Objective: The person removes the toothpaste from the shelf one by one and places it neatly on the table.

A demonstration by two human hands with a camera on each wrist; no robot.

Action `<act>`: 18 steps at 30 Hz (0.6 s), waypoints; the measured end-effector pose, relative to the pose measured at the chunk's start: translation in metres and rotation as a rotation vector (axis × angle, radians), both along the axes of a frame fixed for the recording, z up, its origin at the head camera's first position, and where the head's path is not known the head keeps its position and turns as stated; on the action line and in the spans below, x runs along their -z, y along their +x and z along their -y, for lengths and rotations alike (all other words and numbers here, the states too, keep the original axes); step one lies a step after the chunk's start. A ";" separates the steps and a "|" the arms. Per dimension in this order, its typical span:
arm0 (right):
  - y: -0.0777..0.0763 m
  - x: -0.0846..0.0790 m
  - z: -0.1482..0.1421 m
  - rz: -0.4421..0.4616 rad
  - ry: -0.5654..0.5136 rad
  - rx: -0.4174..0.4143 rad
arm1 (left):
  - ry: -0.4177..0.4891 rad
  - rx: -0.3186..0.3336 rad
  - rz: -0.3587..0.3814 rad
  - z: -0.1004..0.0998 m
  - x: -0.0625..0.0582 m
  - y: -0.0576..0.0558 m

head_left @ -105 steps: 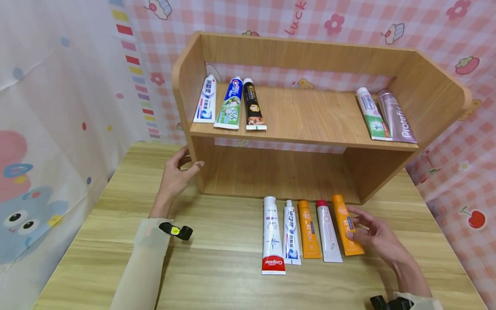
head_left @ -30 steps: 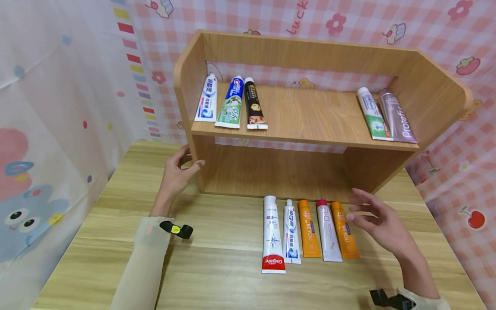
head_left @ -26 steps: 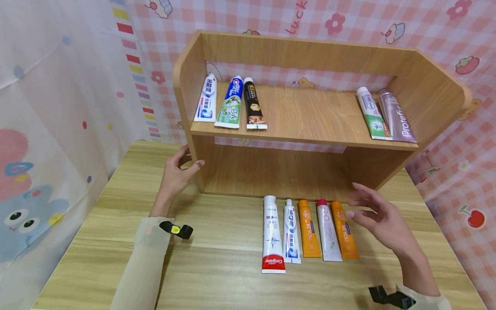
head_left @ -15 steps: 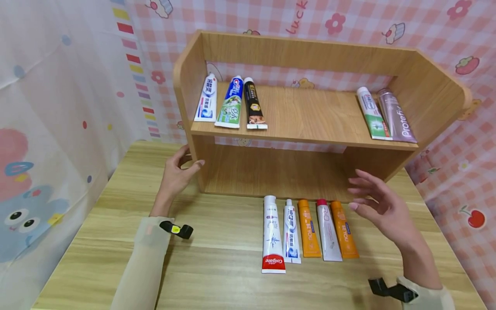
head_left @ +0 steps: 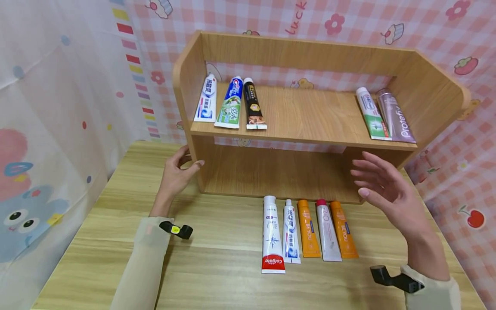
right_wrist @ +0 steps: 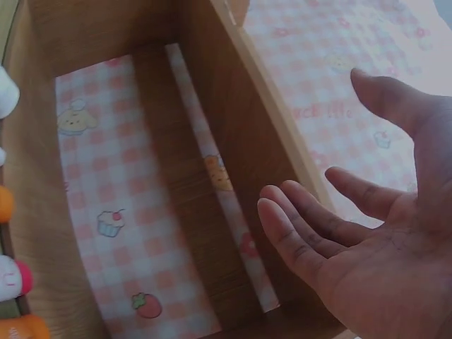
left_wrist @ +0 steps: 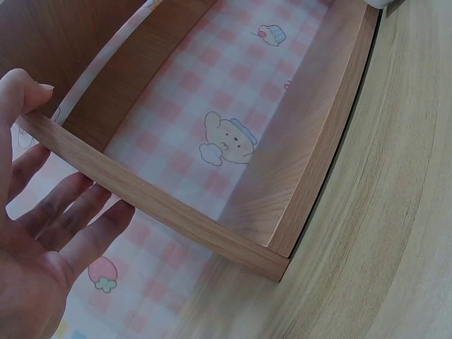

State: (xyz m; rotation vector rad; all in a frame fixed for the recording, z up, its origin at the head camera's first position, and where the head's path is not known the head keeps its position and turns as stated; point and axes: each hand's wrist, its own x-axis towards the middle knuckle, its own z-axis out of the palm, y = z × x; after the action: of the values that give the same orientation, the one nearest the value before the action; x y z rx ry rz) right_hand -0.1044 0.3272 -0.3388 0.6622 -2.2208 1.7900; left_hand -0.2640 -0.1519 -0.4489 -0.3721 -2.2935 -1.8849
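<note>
A two-tier wooden shelf stands on the table. My left hand holds the shelf's left side panel; the left wrist view shows the thumb over the panel's edge and the fingers against its outer face. In the head view my right hand hovers before the lower tier's right end, fingers spread and slightly bent, holding nothing. Below it lies a row of toothpaste tubes: a white Colgate tube, a white-and-blue tube, an orange tube, a white red-capped tube and another orange tube at the right.
On the upper tier, a white tube, a blue-green tube and a black tube lie at the left. A white-green tube and a mauve Protefix tube lie at the right. A checked cloth hangs behind.
The rightmost orange tube, earlier touched by my right hand, now lies closer to the red-capped tube. My right hand has let go and risen away toward the shelf. The left hand has stayed put.
</note>
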 end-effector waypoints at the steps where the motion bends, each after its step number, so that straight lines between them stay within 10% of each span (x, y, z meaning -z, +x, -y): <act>1: -0.001 -0.002 0.000 -0.013 -0.003 -0.005 | 0.001 0.000 -0.003 0.000 0.000 0.000; 18: -0.009 -0.035 0.005 -0.084 -0.047 -0.016 | -0.016 -0.004 0.009 0.000 0.000 0.000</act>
State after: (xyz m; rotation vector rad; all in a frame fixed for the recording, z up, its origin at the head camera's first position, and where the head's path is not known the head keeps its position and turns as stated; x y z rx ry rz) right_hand -0.1133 0.3217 -0.3035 0.7327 -2.1193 1.7818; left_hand -0.2638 -0.1518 -0.4489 -0.3618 -2.3145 -1.8707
